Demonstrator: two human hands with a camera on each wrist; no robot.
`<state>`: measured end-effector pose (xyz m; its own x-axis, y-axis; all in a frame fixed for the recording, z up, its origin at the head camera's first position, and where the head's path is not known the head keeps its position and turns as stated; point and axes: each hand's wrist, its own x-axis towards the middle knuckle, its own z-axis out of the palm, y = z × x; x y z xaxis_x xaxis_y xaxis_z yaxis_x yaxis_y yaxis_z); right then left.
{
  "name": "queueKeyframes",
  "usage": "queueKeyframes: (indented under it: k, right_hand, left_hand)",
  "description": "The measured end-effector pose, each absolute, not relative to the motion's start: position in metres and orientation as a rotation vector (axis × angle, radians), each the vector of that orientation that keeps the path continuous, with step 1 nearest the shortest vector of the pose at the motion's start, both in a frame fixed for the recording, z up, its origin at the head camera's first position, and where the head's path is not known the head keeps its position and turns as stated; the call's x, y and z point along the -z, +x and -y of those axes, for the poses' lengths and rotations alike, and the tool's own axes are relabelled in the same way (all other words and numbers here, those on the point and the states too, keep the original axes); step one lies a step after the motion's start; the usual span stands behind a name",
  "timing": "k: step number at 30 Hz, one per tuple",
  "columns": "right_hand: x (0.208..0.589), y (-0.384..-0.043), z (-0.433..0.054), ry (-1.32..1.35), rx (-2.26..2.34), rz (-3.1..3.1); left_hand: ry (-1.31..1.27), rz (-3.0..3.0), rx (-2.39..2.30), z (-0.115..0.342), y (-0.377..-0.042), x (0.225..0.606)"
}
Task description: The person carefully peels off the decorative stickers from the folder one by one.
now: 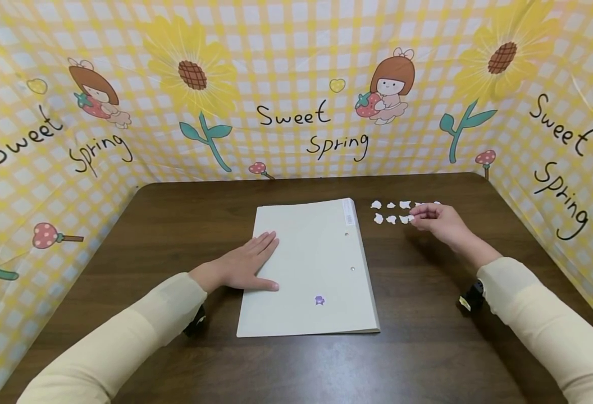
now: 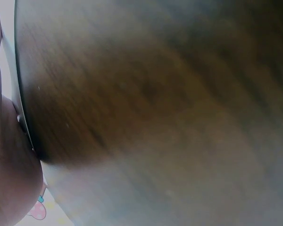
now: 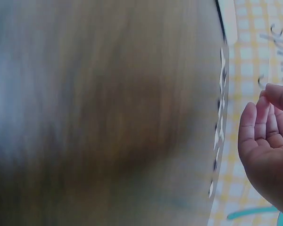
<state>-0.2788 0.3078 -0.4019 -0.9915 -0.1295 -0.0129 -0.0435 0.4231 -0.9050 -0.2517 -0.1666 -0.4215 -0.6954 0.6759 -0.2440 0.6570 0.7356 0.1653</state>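
Note:
In the head view a large cream file folder (image 1: pixel 296 252) lies on the brown table, with two punched holes and a printed label along its right side. My left hand (image 1: pixel 246 264) lies flat on the folder's left edge, fingers spread. A small purple cutout shape (image 1: pixel 319 301) sits on the folder's lower part. To the right of the folder, small white cutouts (image 1: pixel 391 219) are laid out in two rows. Right over the right part of these rows is my right hand (image 1: pixel 440 224), thumb and forefinger tips together. Whether a cutout is between them cannot be made out; some cutouts are partly hidden.
The dark wooden table (image 1: pixel 175 213) is enclosed by a yellow checked cloth (image 1: pixel 286 67) at the back and sides. Black wrist cameras (image 1: pixel 472 297) hang under both sleeves. The left wrist view mostly shows blurred tabletop.

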Motion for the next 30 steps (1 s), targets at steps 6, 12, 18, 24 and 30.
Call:
queueKeyframes:
  k: [6, 12, 18, 24, 30]
  right_hand:
    - [0.405, -0.283, -0.33, -0.113, 1.664, -2.593]
    - [0.41, -0.287, -0.345, -0.068, 1.646, -2.627]
    - [0.414, -0.294, -0.355, -0.063, 1.577, -2.622]
    - [0.416, -0.299, -0.359, -0.065, 1.5, -2.632]
    - [0.417, -0.303, -0.36, -0.063, 1.447, -2.631]
  left_hand:
    - [1.041, -2.651, -0.087, 0.166, -0.25, 0.421]
    - [1.036, -2.654, -0.08, 0.166, -0.25, 0.42]
    - [1.033, -2.653, -0.076, 0.166, -0.25, 0.42]
    - [1.031, -2.65, -0.077, 0.166, -0.25, 0.421]
    - [1.029, -2.642, -0.084, 0.166, -0.251, 0.42]
